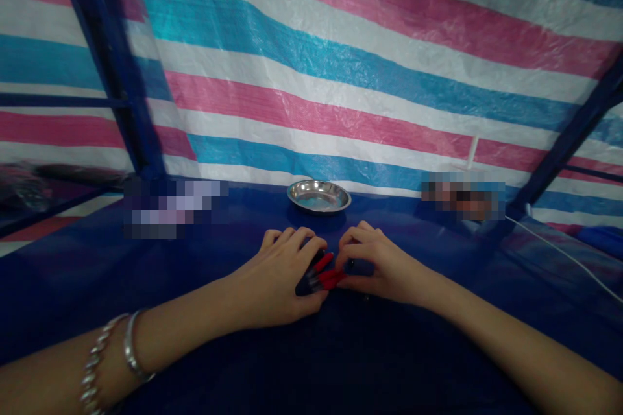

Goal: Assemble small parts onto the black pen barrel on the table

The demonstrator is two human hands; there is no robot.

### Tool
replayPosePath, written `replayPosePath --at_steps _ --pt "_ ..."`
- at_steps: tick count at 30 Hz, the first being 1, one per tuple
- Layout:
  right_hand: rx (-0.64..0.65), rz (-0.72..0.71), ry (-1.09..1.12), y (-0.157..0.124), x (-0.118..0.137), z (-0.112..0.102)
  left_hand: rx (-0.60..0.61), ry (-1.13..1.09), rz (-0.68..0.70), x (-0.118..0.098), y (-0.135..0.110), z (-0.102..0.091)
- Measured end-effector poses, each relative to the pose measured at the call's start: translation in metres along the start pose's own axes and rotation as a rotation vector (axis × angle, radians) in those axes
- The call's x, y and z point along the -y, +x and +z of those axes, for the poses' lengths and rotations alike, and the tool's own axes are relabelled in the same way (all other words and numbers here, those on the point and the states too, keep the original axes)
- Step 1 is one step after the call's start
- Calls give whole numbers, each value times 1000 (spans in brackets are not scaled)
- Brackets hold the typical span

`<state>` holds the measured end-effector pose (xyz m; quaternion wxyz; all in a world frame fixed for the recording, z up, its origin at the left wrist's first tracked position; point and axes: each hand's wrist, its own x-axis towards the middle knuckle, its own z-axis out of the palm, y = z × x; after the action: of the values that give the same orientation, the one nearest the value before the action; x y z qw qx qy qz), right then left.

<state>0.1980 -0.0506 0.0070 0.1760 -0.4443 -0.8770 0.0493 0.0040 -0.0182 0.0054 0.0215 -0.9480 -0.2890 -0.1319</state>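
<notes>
My left hand rests on the dark blue table cover with its fingers curled round a bundle of dark pens with red caps. My right hand meets it from the right, thumb and fingers pinched on the red end of one pen in the bundle. Two silver bracelets circle my left wrist. Part of the bundle is hidden under my left fingers.
A small round steel dish sits beyond my hands near the table's far edge. A striped pink, white and blue tarp hangs behind. Dark blue frame posts stand at left and right. A white cable trails at the right.
</notes>
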Motion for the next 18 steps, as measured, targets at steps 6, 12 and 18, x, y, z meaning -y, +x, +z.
replayPosePath --at_steps 6,12,18 --pt "-191 46 -66 4 -3 -16 10 -26 -25 1 1 -2" --pt "-473 489 -366 -13 -118 -81 48 -89 -49 2 2 -5" --pt "-423 1048 -564 -68 -228 -93 47 -80 -68 -1 2 -14"
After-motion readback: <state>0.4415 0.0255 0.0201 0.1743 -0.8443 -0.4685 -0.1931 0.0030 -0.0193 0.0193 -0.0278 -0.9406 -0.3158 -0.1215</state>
